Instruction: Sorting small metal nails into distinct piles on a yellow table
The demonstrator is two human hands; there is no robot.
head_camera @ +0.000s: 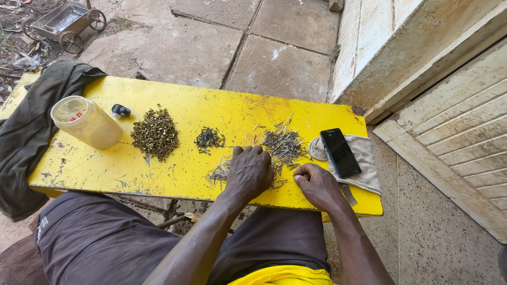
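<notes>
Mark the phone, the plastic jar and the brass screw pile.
phone (340, 152), head view, middle of its dark screen.
plastic jar (91, 126), head view, side wall of the lying jar.
brass screw pile (155, 133), head view, centre of the heap.

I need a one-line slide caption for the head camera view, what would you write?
Left hand and right hand sort silver nails on a yellow board, beside a phone.

Scuffed yellow board (158, 169), brassy screw heap (155, 133), silvery nails (283, 143), black phone (340, 152).
</notes>
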